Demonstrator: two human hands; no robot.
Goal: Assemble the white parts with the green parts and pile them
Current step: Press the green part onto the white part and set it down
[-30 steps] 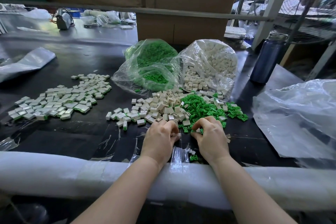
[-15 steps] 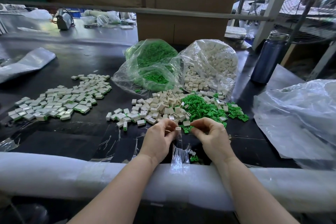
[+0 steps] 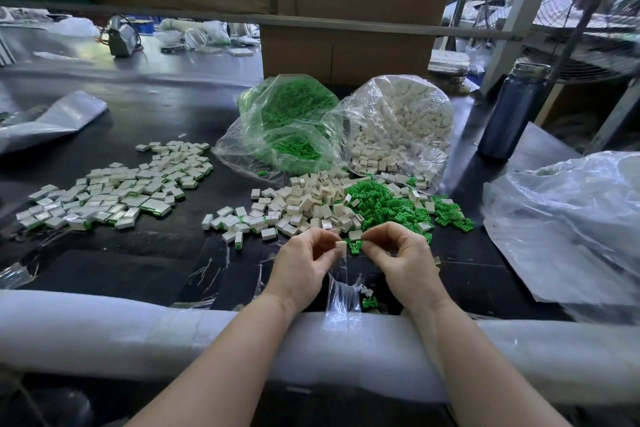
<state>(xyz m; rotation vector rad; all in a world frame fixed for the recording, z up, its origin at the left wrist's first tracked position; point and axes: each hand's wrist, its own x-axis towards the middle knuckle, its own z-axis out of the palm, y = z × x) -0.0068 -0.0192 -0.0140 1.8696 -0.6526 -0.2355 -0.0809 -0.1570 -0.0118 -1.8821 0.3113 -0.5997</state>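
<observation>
Lifted off the table since a second ago, your hands now face each other | left hand (image 3: 304, 260) pinches a white part (image 3: 341, 248) | right hand (image 3: 403, 255) fingers curled together, contents unclear | loose green parts (image 3: 391, 199) and white parts (image 3: 311, 201) just beyond | assembled pile (image 3: 114, 189) far left.

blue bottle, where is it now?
Head view, far right: the blue bottle stands upright on the black table, right of the bag of white parts, beside the fan stand.
</observation>
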